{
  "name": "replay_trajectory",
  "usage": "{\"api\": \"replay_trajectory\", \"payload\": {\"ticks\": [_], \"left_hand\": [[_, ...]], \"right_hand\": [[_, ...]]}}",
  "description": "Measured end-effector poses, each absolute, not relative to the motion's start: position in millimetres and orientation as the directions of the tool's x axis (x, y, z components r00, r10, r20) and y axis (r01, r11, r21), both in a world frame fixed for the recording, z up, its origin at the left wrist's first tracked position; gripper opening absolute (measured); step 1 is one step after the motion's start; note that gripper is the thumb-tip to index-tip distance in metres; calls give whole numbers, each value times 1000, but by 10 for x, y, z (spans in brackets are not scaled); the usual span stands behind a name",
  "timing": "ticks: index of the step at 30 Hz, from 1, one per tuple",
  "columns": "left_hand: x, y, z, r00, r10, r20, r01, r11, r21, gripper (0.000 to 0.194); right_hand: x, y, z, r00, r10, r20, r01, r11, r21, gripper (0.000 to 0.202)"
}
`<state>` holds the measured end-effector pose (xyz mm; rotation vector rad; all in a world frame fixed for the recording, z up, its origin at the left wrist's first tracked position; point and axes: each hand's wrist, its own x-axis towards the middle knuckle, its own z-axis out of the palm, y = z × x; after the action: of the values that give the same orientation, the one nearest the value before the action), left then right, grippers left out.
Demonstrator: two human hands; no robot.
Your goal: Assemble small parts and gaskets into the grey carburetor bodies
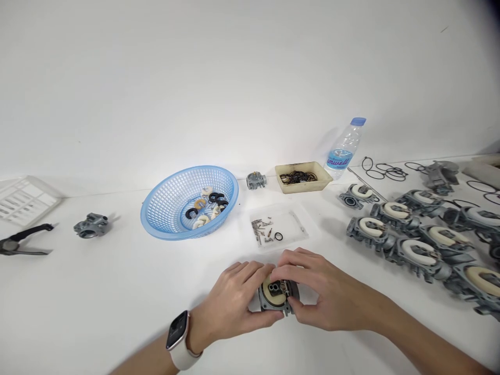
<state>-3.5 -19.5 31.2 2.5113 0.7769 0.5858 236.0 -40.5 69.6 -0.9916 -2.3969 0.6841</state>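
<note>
At the front middle of the table, a metal carburetor body (267, 308) is held between both hands, its open side facing up. A cream C-shaped float (274, 299) sits in it. My left hand (234, 299) is closed around its left side, thumb along the near edge and fingers over the far edge. My right hand (318, 291) grips the right side, with thumb and fingers by the small metal parts near the float's gap. Whether those fingertips also pinch a small part is hidden. Just beyond, a clear shallow tray (287, 237) holds small metal pins and a black ring.
A blue basket (162, 200) contains white, black and tan floats. Several carburetor bodies (422, 252) with floats crowd the right side. A beige tray (304, 187) of rubber rings and a water bottle (344, 148) stand behind. Leftward are another carburetor (91, 225) and black-handled pliers (25, 239).
</note>
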Motion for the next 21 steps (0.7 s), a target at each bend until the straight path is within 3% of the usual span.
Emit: {"api": "replay_trajectory", "payload": {"ticks": [21], "left_hand": [[-28, -197, 299, 745, 600, 292, 414, -758, 503, 54]], "right_hand": [[2346, -394, 670, -624, 740, 252, 504, 628, -593, 46]]}}
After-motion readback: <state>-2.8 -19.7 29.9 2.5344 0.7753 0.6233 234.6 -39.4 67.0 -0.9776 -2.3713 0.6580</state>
